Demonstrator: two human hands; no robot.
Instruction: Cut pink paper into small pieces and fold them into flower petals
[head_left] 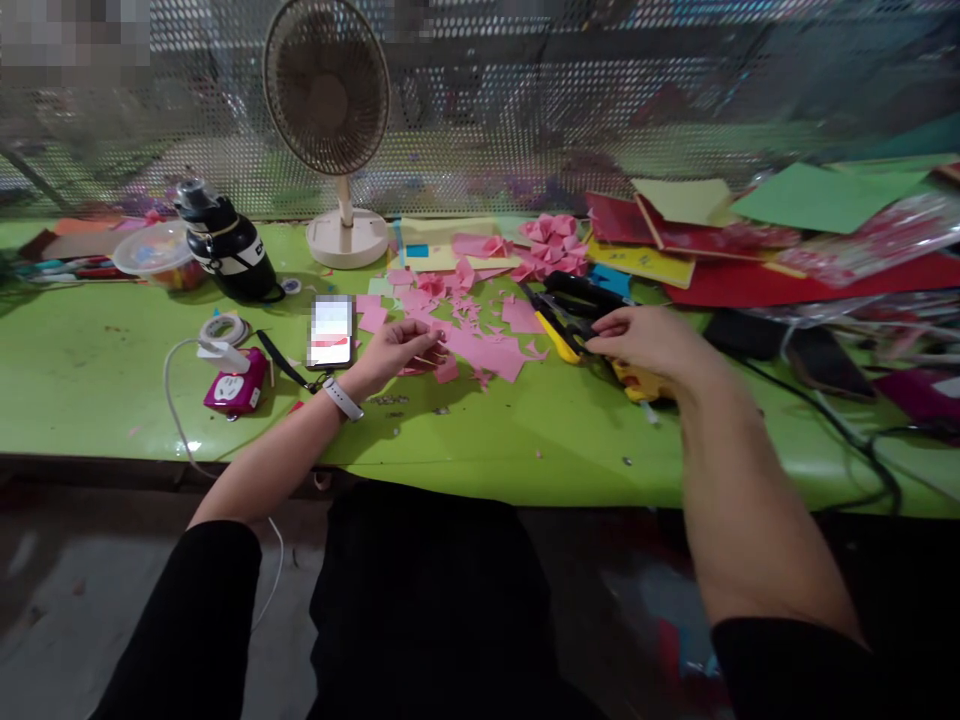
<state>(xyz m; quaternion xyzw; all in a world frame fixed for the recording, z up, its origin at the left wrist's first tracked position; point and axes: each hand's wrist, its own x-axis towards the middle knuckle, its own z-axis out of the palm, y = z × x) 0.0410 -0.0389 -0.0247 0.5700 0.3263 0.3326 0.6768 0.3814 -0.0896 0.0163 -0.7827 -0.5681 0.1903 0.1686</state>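
My left hand (401, 350) rests on the green table (112, 360), fingers curled and pinching a thin stick over a small pink paper piece (444, 370). Pink paper scraps (487, 345) lie scattered just beyond it. My right hand (649, 340) reaches over black-and-yellow tools (570, 315), its fingers closed on a black handle; a yellow glue gun (641, 385) lies under the wrist. Folded pink paper flowers (551, 245) sit farther back.
A phone (331, 332), a tape roll (223, 328), a pink power strip (234, 385) and a black bottle (229, 245) stand at the left. A desk fan (330, 100) stands at the back. Coloured paper sheets (750, 240) pile at the right, with black cables (847, 430).
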